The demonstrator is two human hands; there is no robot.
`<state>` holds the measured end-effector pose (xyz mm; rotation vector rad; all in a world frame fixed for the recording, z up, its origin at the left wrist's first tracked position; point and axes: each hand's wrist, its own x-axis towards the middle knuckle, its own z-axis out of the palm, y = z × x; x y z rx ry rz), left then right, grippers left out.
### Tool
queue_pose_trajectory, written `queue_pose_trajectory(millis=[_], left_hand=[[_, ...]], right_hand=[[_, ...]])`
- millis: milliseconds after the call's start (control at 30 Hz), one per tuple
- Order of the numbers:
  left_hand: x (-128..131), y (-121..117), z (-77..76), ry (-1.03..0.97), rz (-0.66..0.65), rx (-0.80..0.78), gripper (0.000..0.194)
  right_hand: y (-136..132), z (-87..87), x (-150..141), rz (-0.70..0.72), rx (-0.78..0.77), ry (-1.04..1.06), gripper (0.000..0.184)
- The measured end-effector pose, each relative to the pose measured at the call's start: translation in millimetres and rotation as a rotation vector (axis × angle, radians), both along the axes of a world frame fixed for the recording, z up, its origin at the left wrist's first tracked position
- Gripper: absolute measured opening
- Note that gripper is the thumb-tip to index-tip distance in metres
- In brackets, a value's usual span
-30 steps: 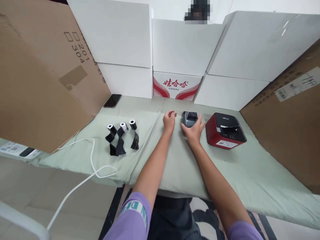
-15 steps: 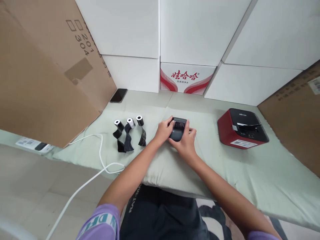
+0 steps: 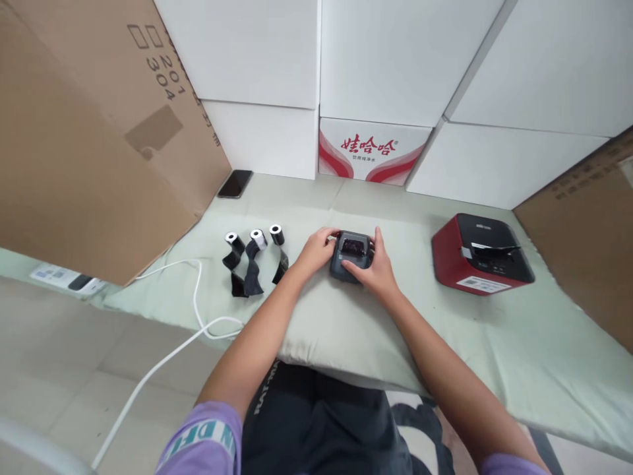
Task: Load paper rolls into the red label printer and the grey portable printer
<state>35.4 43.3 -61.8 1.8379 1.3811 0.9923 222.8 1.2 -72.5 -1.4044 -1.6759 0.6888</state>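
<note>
Small grey printer (image 3: pixel 351 256): on green mat (image 3: pixel 445 330), centre, long axis running away from body. Left hand (image 3: pixel 314 252) curled against its left side; right hand (image 3: pixel 378 269) gripping right side, thumb on top. Equally near. Paper rolls (image 3: pixel 253 260) just left.

We see a small dark grey printer (image 3: pixel 350 256) lying flat on the pale green cloth, near the middle of the scene; its body is boxy with rounded corners; a dark, glossy opening shows in its top, toward the far side; it sits well left of the red printer and just right of three paper rolls.
</note>
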Motion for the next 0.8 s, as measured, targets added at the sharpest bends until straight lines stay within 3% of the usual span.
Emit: queue_pose_trajectory(millis=[267, 400, 600, 800], left_hand=[[-14.7, 7.9, 0.3, -0.211, -0.173, -0.268, 0.04], [-17.1, 8.0, 2.3, -0.249, -0.19, -0.285, 0.045], [-15.1, 7.5, 1.5, -0.287, -0.165, -0.277, 0.031], [-13.7, 13.8, -5.2, -0.311, -0.168, -0.296, 0.031]], right_hand=[[7.1, -1.5, 8.5, 0.078, -0.01, 0.066, 0.126], [9.9, -1.6, 12.7, 0.106, -0.015, 0.105, 0.127], [13.1, 0.2, 21.2, 0.078, -0.06, 0.185, 0.12], [15.7, -1.3, 23.8, 0.082, -0.085, 0.248, 0.122]])
